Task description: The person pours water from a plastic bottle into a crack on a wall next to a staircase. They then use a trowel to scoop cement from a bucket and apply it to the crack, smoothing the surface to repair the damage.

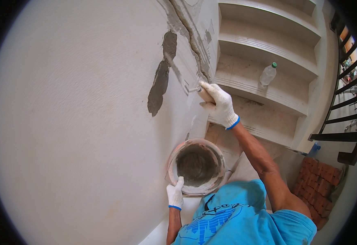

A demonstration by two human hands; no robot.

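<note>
My right hand [218,102], in a white knit glove with a blue cuff, is closed on the handle of a metal trowel [177,73]. Its blade lies at the white wall [76,122], beside a dark grey patch of mortar [158,92]. A long crack [195,45] with grey filler around it runs down the wall to the right of the patch. My left hand [174,192], gloved the same way, grips the rim of a round bucket [215,157] with grey mortar residue inside.
White stairs [264,57] rise on the right, with a clear plastic bottle [268,74] with a green cap standing on a step. A black railing [342,108] runs along their far side. Several red bricks [315,183] are stacked at the lower right.
</note>
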